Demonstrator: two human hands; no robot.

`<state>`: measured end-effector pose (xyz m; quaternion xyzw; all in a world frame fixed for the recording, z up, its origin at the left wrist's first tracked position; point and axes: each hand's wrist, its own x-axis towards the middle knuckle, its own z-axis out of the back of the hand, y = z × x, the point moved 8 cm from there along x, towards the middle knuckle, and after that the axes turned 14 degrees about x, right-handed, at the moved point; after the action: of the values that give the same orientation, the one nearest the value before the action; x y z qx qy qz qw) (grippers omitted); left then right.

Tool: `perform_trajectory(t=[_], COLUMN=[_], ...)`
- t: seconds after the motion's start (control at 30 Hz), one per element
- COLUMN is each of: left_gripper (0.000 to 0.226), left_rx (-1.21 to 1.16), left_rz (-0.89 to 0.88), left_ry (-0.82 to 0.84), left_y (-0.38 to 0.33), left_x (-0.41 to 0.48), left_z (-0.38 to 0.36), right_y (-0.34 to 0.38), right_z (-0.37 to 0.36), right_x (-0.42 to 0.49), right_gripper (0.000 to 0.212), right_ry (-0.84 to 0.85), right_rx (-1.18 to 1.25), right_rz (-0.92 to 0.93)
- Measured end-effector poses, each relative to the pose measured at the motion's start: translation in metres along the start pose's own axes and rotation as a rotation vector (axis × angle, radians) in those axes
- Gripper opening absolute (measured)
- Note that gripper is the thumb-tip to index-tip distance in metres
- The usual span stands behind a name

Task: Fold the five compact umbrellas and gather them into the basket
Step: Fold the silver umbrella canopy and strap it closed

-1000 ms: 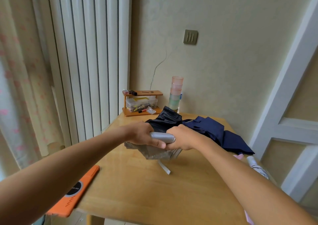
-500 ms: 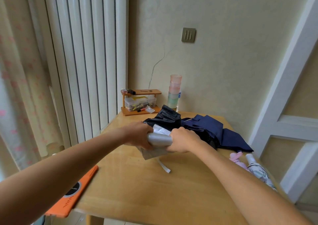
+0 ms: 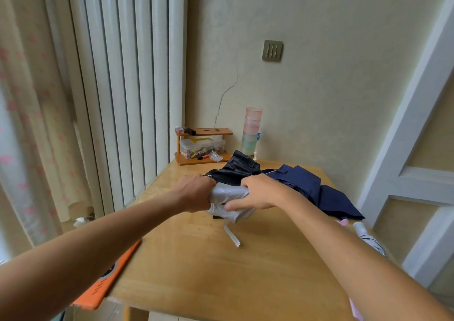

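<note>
Silver-grey fabric compact umbrella (image 3: pixel 228 198) being held between both hands, low over light wooden table (image 3: pixel 221 271); contact with tabletop cannot be told. Left end being gripped by left hand (image 3: pixel 196 193), fingers curled round it. Right end being clasped by right hand (image 3: pixel 260 193), fingers wrapped over top, thumb lying along front. White closure strap (image 3: pixel 232 238) trailing onto tabletop beneath grip. Crumpled black fabric umbrella (image 3: pixel 235 171) and navy blue fabric umbrella (image 3: pixel 307 185) lying just behind.

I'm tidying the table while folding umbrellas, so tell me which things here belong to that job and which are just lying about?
Job: silver umbrella, gripped by left hand and right hand; black fabric behind it; navy umbrella; white umbrella at the right edge. No basket shows.
Lying about: stacked cups; wooden organiser; orange board; wall switch.
</note>
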<state>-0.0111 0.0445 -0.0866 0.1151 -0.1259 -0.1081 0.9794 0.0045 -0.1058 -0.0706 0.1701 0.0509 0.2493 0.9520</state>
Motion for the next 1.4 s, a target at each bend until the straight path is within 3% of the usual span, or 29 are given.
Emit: perform_trajectory(t=[0.17, 0.33, 0.5, 0.6, 0.7, 0.77, 0.9, 1.0, 1.13, 1.3, 1.4], left_gripper=[0.040, 0.070, 0.050, 0.049, 0.050, 0.046, 0.051, 0.062, 0.046, 0.030, 0.027], left_rx=[-0.064, -0.255, -0.256, -0.290, -0.380, -0.335, 0.022, 0.157, 0.183, 0.060, -0.117], left_rz=[-0.007, -0.131, -0.088, -0.054, -0.097, -0.120, -0.145, -0.136, -0.108, -0.023, -0.036], left_ry=[0.110, 0.300, 0.320, 0.428, 0.573, 0.543, 0.121, -0.026, -0.010, 0.141, 0.326], left_y=[0.003, -0.006, -0.004, 0.001, 0.000, -0.001, -0.010, -0.022, -0.021, -0.017, -0.014], left_x=[0.004, -0.009, -0.009, -0.009, -0.015, -0.014, -0.006, -0.007, -0.007, -0.001, -0.001], left_z=[-0.003, -0.009, -0.018, -0.028, -0.035, -0.031, -0.001, -0.001, -0.011, -0.021, -0.028], right_y=[0.007, -0.008, -0.001, 0.007, 0.007, 0.003, -0.014, -0.019, -0.025, -0.009, -0.008], right_z=[0.003, -0.022, -0.024, -0.018, -0.021, -0.025, -0.033, -0.034, -0.044, -0.022, -0.019], right_x=[-0.002, 0.000, -0.004, -0.006, -0.005, -0.006, -0.006, -0.009, -0.009, -0.006, -0.004], right_gripper=[0.066, 0.060, 0.035, 0.035, 0.031, 0.027, 0.021, 0.022, 0.029, 0.041, 0.051], right_ry=[-0.069, 0.102, 0.016, -0.088, -0.046, 0.013, 0.123, 0.226, 0.272, -0.073, -0.136], right_rx=[-0.123, 0.023, -0.110, -0.260, -0.274, -0.244, -0.019, 0.120, 0.083, -0.240, -0.288], right_rz=[0.049, 0.046, 0.040, 0.044, 0.022, -0.010, -0.159, -0.197, -0.188, -0.081, -0.067])
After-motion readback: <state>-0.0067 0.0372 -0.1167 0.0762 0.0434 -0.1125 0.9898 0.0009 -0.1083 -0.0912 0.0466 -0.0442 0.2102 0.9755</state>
